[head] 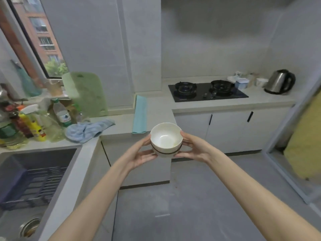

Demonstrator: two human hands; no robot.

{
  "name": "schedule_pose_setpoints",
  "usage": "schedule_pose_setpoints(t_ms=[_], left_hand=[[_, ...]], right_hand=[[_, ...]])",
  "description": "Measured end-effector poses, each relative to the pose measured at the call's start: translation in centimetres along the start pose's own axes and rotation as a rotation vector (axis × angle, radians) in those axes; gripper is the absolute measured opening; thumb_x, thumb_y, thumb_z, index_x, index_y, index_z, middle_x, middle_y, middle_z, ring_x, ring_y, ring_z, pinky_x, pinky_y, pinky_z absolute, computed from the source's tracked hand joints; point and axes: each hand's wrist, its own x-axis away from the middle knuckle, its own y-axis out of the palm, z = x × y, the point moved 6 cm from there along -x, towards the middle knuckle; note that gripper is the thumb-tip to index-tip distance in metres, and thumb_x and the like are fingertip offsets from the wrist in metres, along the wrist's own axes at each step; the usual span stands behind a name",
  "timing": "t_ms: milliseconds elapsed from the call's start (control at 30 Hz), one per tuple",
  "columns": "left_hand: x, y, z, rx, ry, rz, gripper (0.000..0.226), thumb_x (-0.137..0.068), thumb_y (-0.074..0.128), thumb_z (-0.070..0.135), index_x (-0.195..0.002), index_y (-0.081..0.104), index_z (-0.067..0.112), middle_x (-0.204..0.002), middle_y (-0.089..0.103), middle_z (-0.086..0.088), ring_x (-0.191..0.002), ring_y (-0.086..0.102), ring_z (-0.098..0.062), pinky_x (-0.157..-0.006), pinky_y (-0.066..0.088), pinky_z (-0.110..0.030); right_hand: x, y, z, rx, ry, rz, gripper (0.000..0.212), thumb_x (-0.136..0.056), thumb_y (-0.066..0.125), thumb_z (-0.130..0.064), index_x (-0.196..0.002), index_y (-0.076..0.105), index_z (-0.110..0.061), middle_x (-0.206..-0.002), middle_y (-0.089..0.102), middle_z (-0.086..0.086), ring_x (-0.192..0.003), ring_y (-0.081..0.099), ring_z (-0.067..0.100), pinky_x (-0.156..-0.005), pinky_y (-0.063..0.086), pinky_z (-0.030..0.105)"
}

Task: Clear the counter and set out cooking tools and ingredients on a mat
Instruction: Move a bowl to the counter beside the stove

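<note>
While the left hand (141, 153) and right hand (194, 150) grip the bowls (165, 138) (two, stacked) from opposite sides, fingers curled, they hang just in front of the mat (140, 115)

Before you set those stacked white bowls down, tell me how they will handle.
The stacked bowls look like glazed ceramic: rigid, probably breakable if knocked. Their smooth sides may be slippery, which fits the left hand and right hand both gripping them. The top bowl merely nests in the lower, so tilting could shift it.
</note>
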Motion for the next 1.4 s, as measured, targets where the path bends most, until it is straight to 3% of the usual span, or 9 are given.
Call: schedule_pose_setpoints(t_ms=[100,200,333,533,800,967,1167,1333,1400], left_hand=[[-4.9,3.1,2.7,-0.043,-0.023,-0.061,0.055,-0.076,0.074,0.035,-0.120,0.059,0.007,-0.117,0.057,-0.030,-0.096,0.068,-0.036,-0.078,0.058,-0.039],[-9.3,6.4,4.9,-0.106,-0.032,-0.120,0.053,-0.079,0.073,0.036,-0.121,0.057,0.007,-0.111,0.060,-0.028,-0.099,0.067,-0.034,-0.084,0.057,-0.040],[-14.8,11.0,6.8,-0.175,-0.046,-0.175,0.052,-0.077,0.074,0.037,-0.117,0.060,0.006,-0.109,0.064,-0.028,-0.094,0.069,-0.034,-0.088,0.054,-0.043],[-22.4,19.4,7.7,-0.242,-0.080,-0.261,0.048,-0.073,0.076,0.037,-0.107,0.063,0.008,-0.102,0.067,-0.028,-0.093,0.070,-0.034,-0.082,0.056,-0.042],[-32.1,33.0,7.5,-0.267,-0.096,-0.319,0.054,-0.073,0.076,0.035,-0.115,0.060,0.007,-0.102,0.069,-0.027,-0.095,0.069,-0.036,-0.078,0.057,-0.044],[-37.8,42.8,7.6,-0.295,-0.081,-0.347,0.068,-0.063,0.078,0.041,-0.120,0.059,0.009,-0.101,0.071,-0.020,-0.096,0.069,-0.032,-0.079,0.057,-0.042],[-44.0,52.7,8.2,-0.296,-0.079,-0.357,0.052,-0.077,0.073,0.040,-0.116,0.059,0.008,-0.103,0.069,-0.024,-0.096,0.069,-0.031,-0.074,0.059,-0.037],[-49.5,59.1,8.3,-0.328,-0.106,-0.369,0.051,-0.075,0.074,0.042,-0.111,0.060,0.008,-0.101,0.070,-0.025,-0.095,0.069,-0.033,-0.078,0.058,-0.038],[-52.2,61.3,8.3,-0.325,-0.119,-0.364,0.053,-0.075,0.075,0.042,-0.113,0.060,0.008,-0.105,0.069,-0.023,-0.093,0.070,-0.033,-0.073,0.060,-0.037]], right_hand=[[-2.6,-2.4,-3.6,-0.032,-0.035,0.075,0.038,-0.088,0.066,-0.025,-0.120,0.058,-0.007,-0.126,0.054,0.012,-0.112,0.054,0.032,-0.074,0.056,0.056],[-4.7,-5.0,-6.7,-0.077,-0.060,0.137,0.029,-0.090,0.063,-0.022,-0.115,0.059,-0.007,-0.125,0.053,0.013,-0.122,0.048,0.038,-0.067,0.057,0.055],[-7.1,-9.1,-10.1,-0.139,-0.061,0.204,0.040,-0.090,0.063,-0.023,-0.126,0.053,-0.009,-0.129,0.048,0.014,-0.117,0.048,0.052,-0.065,0.058,0.055],[-10.2,-17.1,-15.0,-0.197,-0.092,0.285,0.038,-0.088,0.065,-0.025,-0.121,0.054,-0.009,-0.124,0.047,0.013,-0.115,0.050,0.052,-0.062,0.058,0.053],[-13.6,-30.4,-23.0,-0.210,-0.105,0.342,0.031,-0.086,0.067,-0.026,-0.110,0.057,-0.008,-0.121,0.050,0.012,-0.109,0.055,0.053,-0.071,0.055,0.058],[-15.5,-39.2,-29.5,-0.225,-0.113,0.348,0.041,-0.085,0.069,-0.026,-0.118,0.055,-0.006,-0.121,0.050,0.013,-0.104,0.056,0.053,-0.069,0.056,0.058],[-18.1,-48.4,-36.1,-0.241,-0.122,0.369,0.038,-0.087,0.067,-0.026,-0.119,0.057,-0.010,-0.121,0.053,0.012,-0.106,0.055,0.054,-0.074,0.053,0.061],[-21.4,-55.2,-40.0,-0.271,-0.127,0.391,0.045,-0.085,0.069,-0.025,-0.125,0.055,-0.009,-0.128,0.053,0.013,-0.108,0.053,0.056,-0.071,0.054,0.062],[-23.1,-58.0,-41.4,-0.290,-0.116,0.403,0.046,-0.085,0.069,-0.024,-0.126,0.055,-0.009,-0.129,0.054,0.013,-0.111,0.050,0.057,-0.069,0.053,0.063]])
